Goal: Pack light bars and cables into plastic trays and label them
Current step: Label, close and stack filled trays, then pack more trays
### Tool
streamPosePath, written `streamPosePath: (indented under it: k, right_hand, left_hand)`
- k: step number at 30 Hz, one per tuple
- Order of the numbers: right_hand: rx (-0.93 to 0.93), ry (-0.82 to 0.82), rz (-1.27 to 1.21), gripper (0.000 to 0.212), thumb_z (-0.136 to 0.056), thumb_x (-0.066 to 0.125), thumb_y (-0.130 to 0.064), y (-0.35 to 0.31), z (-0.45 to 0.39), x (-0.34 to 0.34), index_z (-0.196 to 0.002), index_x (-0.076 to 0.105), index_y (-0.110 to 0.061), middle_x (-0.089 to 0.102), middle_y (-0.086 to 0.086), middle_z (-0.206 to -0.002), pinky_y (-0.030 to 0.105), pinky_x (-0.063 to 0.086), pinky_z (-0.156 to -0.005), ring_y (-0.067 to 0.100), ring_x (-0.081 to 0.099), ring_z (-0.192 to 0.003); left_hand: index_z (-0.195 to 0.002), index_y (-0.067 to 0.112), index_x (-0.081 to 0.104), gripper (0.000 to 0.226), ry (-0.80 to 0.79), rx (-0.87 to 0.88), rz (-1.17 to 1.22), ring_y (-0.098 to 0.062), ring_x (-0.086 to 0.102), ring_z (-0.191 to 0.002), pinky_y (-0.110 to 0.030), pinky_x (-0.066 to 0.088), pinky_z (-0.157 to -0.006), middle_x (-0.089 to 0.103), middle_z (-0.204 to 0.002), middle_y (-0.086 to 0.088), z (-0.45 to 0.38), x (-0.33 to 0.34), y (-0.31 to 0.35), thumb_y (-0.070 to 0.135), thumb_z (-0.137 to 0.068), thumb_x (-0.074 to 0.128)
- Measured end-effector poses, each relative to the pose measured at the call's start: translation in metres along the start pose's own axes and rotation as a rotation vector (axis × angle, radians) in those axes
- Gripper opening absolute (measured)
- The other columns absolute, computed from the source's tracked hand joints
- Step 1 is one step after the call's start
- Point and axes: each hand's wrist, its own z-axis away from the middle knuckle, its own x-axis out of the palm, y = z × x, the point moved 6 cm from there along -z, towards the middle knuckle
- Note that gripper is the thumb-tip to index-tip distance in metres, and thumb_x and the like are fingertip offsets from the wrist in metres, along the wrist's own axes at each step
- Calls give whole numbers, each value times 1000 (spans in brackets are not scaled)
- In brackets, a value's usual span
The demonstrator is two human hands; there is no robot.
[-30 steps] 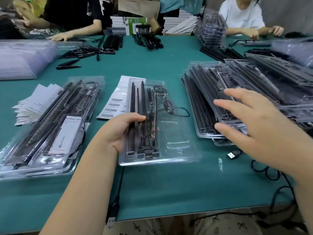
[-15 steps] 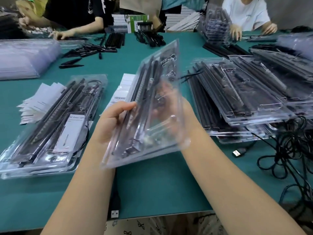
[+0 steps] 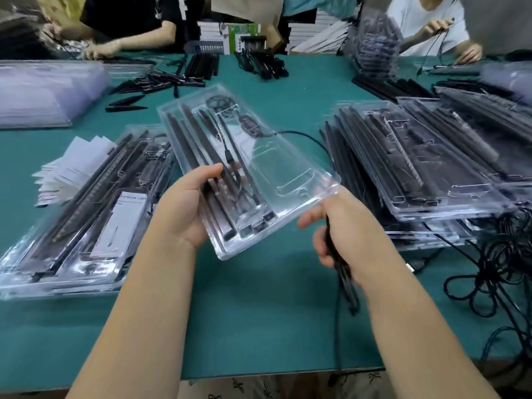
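Covering green table (image 3: 259, 298): tray stacks; left hand (image 3: 184, 214) gripping tray (image 3: 259, 168), right hand (image 3: 342, 228) cable (image 3: 345, 277).

Green table (image 3: 259, 306) w/ tray stacks (image 3: 431, 180), paper slips (image 3: 72, 165), loose cables (image 3: 495, 272).

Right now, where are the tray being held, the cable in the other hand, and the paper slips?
Held tray (image 3: 288, 174): head view, its bare clear right half.
Cable (image 3: 342, 272): head view, the black bundle below the right fist.
Paper slips (image 3: 77, 159): head view, the white fanned stack.

Green table (image 3: 259, 298), two seated coworkers (image 3: 426, 21).
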Motion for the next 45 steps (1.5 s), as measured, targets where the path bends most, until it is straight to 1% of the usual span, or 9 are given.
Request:
streamPosePath:
  k: [5, 9, 14, 19, 25, 30, 35, 40, 45]
  right_hand:
    - [-172, -204, 1123, 41, -95, 35, -45, 1, 46, -12, -69, 44, -15, 54, 0, -65, 30, 37, -55, 13, 47, -58]
    - [-120, -304, 1319, 54, -88, 32, -61, -5, 53, -20, -71, 53, -15, 54, 0, -65, 28, 40, -57, 10, 51, -62]
    - [-222, -38, 992, 47, -79, 31, -59, -34, 42, -35, -96, 64, -30, 65, -13, -80, 25, 50, -70, 0, 58, -75]
    - [-315, -55, 777, 30, -94, 39, -35, -36, 8, -11, -114, 60, -28, 65, -10, -107, 28, 42, -89, 10, 56, -102]
    - [-237, -157, 774, 51, -98, 38, -31, -15, -43, 28, -147, 27, -20, 33, 4, -150, 28, 28, -96, 19, 35, -134]
    - [-172, -116, 677, 54, -96, 39, -42, -15, -71, 41, -142, 33, -14, 36, 8, -146, 32, 30, -92, 23, 38, -130]
    - [-65, 47, -149, 42, -99, 31, -44, 1, -78, 30, -135, 40, -24, 49, 1, -136, 28, 33, -103, 13, 49, -121]
    - [-47, 30, -240, 41, -102, 25, -40, 19, -79, 31, -135, 40, -20, 55, 1, -125, 33, 34, -108, 11, 52, -113]
    - [-58, 89, -392, 32, -99, 37, -40, 20, -77, 26, -126, 46, -24, 62, 2, -113, 23, 41, -81, 12, 63, -101]
  left_hand:
    - [-91, 7, 62, 5, 114, -115, -95, -19, 70, -62, -37, 58, -55, 71, -70, -6, -6, -1, -18, 8, -90, 57]
    - [-95, 4, 69, 12, 124, -133, -251, -15, 70, -62, -29, 58, -55, 73, -78, -8, -7, -1, -24, 12, -87, 65]
    - [-105, 13, 57, 33, 353, 359, -1090, -1, 48, -60, 5, 31, -55, 58, -83, 16, 3, 0, 3, 23, -79, 74]
    - [-131, 13, 55, 55, 243, 651, -1527, -22, 48, -125, -32, 32, -105, 57, -133, -4, 7, 18, 9, 38, -83, 65]
    - [-150, 36, 13, 121, -432, 357, -1811, -19, -1, -147, -51, -6, -117, 7, -160, 12, 20, 44, -56, 96, -45, 31]
    - [-145, 45, 1, 100, -485, 360, -1895, -35, -10, -145, -67, -13, -106, 1, -154, 24, 29, 46, -63, 88, -59, 30]
    - [-149, 40, -9, 80, -507, 346, -2054, -32, -12, -146, -72, -6, -105, -12, -158, 16, 38, 48, -70, 73, -76, 2]
    - [-149, 34, 21, 50, -409, 299, -1796, -19, 0, -147, -62, -3, -113, 14, -156, 23, 40, 41, -56, 43, -100, 16]
    - [-151, 33, 11, 93, -391, 388, -2005, -18, 2, -146, -60, 0, -113, 7, -158, 16, 43, 40, -59, 82, -72, 3]
